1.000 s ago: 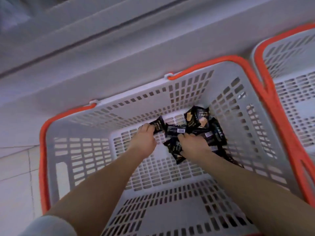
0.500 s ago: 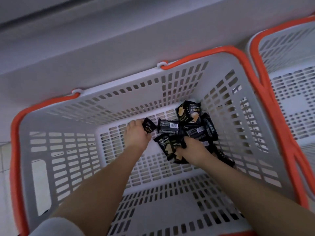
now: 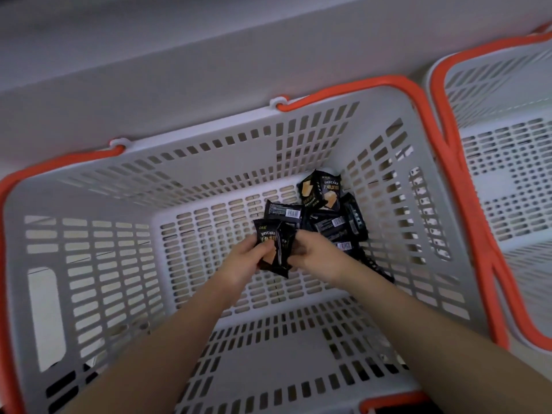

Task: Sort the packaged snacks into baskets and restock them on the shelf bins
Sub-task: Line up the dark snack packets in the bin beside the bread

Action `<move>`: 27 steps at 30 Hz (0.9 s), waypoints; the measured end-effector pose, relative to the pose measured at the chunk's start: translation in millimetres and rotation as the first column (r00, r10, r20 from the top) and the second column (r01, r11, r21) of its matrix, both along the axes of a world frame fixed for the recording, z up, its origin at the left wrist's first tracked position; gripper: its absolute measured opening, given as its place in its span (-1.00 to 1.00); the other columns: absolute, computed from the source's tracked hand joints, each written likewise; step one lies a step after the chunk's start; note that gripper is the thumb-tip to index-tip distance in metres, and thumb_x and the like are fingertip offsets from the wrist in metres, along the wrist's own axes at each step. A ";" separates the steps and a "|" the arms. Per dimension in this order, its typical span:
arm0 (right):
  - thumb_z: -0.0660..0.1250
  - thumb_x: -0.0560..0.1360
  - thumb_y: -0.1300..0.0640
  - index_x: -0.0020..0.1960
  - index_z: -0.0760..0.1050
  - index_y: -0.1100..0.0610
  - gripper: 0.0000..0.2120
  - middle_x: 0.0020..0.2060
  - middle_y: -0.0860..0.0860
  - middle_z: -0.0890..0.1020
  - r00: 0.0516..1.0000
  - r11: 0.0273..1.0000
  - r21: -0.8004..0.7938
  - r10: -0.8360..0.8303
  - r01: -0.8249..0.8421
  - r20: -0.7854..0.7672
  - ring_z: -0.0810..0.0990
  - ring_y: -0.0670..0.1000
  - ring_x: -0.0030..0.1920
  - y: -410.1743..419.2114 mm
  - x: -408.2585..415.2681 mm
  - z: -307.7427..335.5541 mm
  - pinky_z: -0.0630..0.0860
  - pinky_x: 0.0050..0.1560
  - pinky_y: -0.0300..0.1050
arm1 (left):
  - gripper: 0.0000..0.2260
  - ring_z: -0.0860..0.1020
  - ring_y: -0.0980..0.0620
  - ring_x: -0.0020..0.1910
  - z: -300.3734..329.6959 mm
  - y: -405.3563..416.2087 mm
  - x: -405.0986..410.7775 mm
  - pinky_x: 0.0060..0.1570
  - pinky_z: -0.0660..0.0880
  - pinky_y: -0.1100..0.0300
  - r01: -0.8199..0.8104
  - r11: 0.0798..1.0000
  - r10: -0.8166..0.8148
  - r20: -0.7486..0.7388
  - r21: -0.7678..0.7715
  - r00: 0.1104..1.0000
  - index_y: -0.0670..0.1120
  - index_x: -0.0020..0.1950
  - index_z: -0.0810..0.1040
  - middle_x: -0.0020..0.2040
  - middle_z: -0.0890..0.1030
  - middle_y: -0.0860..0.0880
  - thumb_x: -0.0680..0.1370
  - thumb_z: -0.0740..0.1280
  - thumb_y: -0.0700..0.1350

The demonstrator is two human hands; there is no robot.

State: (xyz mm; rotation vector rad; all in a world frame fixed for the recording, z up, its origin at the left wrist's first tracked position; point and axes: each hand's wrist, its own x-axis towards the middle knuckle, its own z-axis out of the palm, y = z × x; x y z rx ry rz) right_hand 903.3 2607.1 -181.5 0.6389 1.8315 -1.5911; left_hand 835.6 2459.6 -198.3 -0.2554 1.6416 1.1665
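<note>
Basket (image 3: 89, 234): rigid grey plastic, slotted lattice walls and floor, orange rim handles. Second identical basket (image 3: 507, 174) alongside, beyond right hand.
Left hand (image 3: 242, 261), right hand (image 3: 316, 255): fingers curled, pinching glossy black foil snack packets (image 3: 273, 246), at least two, over basket floor.
Loose pile of same packets (image 3: 325, 204): just beyond fingertips, far right corner; roughly six visible, exact count unclear.

snack packets (image 3: 325, 210) in basket's (image 3: 98, 243) far-right corner
</note>
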 end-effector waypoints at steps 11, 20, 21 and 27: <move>0.25 0.44 0.34 0.40 0.19 0.16 -0.43 0.34 0.09 0.32 0.847 0.479 0.798 0.526 -0.365 0.072 0.26 0.12 0.34 40.3 15.9 -28.8 0.32 0.22 -0.03 | -0.88 0.54 0.19 -0.16 -13.9 -13.7 -7.0 -0.31 0.42 0.34 0.044 0.991 -0.051 -0.051 -0.123 0.997 0.08 0.02 0.49 -0.12 0.58 0.13 0.59 0.23 -0.14; 0.30 0.49 0.19 0.38 0.29 0.11 -0.52 0.27 0.01 0.41 0.865 0.652 0.705 0.490 -0.278 -0.112 0.36 0.04 0.26 36.7 11.6 -15.5 0.34 0.20 -0.18 | -0.89 0.60 0.22 -0.29 -3.3 -15.6 -17.5 -0.43 0.50 0.31 -0.073 0.994 0.065 -0.095 -0.080 0.993 0.05 0.00 0.52 -0.09 0.59 0.06 0.58 0.24 -0.14; 0.33 0.48 0.20 0.33 0.36 0.08 -0.57 0.17 -0.04 0.48 0.954 0.857 0.506 0.227 -0.099 -0.198 0.43 -0.02 0.18 33.5 7.1 -4.6 0.40 0.12 -0.30 | -0.90 0.61 0.24 -0.34 -1.4 -16.6 -19.3 -0.47 0.49 0.37 -0.102 0.993 0.095 -0.109 -0.056 0.990 0.04 -0.01 0.52 -0.11 0.60 0.07 0.58 0.26 -0.14; 0.05 0.52 0.40 -0.02 0.51 0.18 -0.70 -0.16 0.01 0.63 0.717 0.562 -0.536 -0.687 0.630 0.122 0.57 -0.04 -0.16 21.3 -10.0 36.4 0.48 -0.18 -0.19 | -0.83 0.64 0.20 -0.18 2.6 -25.9 -23.0 -0.32 0.52 0.38 -0.055 0.998 0.057 -0.207 0.018 0.977 0.05 0.10 0.50 -0.10 0.66 0.11 0.55 0.31 -0.16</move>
